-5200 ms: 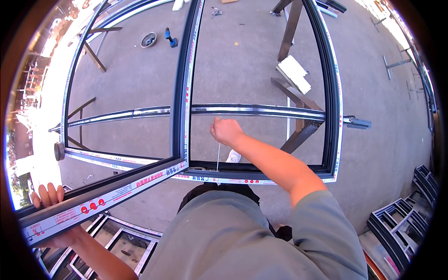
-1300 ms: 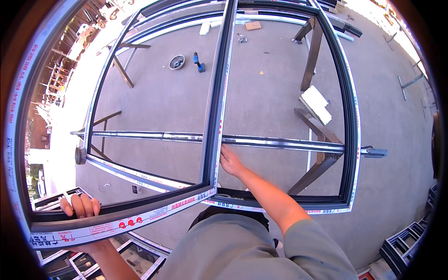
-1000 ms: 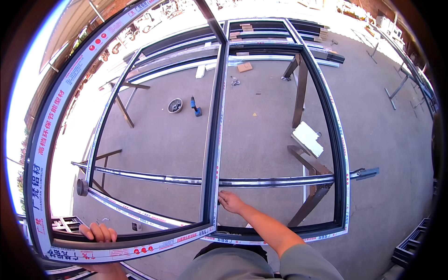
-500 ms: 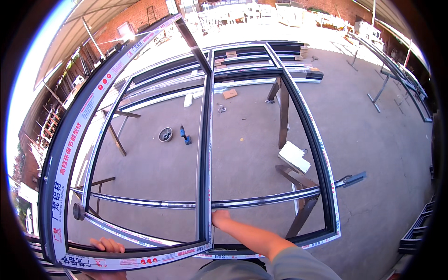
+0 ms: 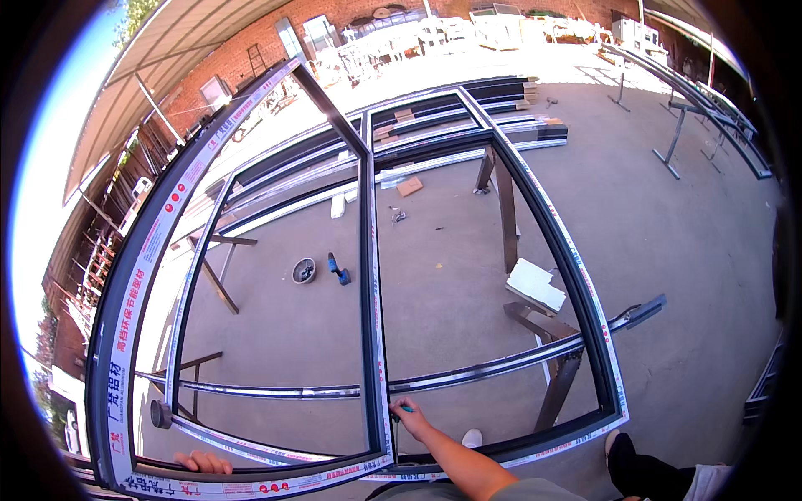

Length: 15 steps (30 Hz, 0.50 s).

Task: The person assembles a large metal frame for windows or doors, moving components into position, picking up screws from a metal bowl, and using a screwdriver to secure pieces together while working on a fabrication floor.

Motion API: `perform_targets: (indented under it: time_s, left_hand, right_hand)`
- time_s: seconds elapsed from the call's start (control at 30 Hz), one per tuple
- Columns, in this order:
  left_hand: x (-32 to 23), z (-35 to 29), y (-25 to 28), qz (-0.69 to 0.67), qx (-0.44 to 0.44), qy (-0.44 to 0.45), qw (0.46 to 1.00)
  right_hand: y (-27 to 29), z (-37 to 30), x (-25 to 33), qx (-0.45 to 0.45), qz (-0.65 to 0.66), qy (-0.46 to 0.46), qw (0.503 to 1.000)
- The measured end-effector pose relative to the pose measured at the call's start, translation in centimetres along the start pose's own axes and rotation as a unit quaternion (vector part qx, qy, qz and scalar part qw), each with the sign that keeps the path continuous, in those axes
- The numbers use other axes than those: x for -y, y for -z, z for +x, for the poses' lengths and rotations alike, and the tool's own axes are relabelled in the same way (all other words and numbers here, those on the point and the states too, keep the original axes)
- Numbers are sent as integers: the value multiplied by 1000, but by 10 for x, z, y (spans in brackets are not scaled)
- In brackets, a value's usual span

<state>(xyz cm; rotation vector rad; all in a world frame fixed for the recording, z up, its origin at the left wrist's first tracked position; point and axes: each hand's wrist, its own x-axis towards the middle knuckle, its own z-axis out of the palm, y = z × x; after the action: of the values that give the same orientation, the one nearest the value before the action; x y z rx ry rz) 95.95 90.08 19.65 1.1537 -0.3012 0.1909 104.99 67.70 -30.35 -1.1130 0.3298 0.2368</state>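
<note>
A large dark window frame [image 5: 586, 288] lies on trestles, its edges covered with printed protective film. Tilted up on its left half is an open window sash [image 5: 132, 321]. My left hand [image 5: 205, 462] is closed around the sash's near bar, fingertips curled over the inner edge, the rest hidden behind it. Beside the frame's middle bar [image 5: 378, 334], near its close end, my right hand [image 5: 409, 417] is closed on a small dark-green handled object, mostly hidden by the fingers. A round dark cup-like piece [image 5: 160, 414] sits at the frame's near left corner.
Brown metal trestles [image 5: 508, 217] and a long crossbar [image 5: 468, 376] support the frame. On the floor lie a blue cordless drill [image 5: 338, 269], a bowl [image 5: 304, 270] and stacked profiles [image 5: 535, 134]. White foam [image 5: 535, 285] rests on a trestle. Another person's leg [image 5: 639, 468] stands at the lower right.
The view has shifted slightly. My right hand has lifted off the middle bar's side, and a green-handled object now shows in it. Another person's leg has appeared at lower right.
</note>
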Motion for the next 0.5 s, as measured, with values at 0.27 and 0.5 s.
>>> perform_targets:
  time_s: [0.27, 0.5]
  left_hand:
    - [3, 11, -9, 35, -11, -21, 999]
    - [-11, 19, 33, 38, 96, -1, 995]
  right_hand:
    - [-14, -5, 5, -12, 186, 4, 982]
    - [-34, 14, -12, -74, 140, 51, 986]
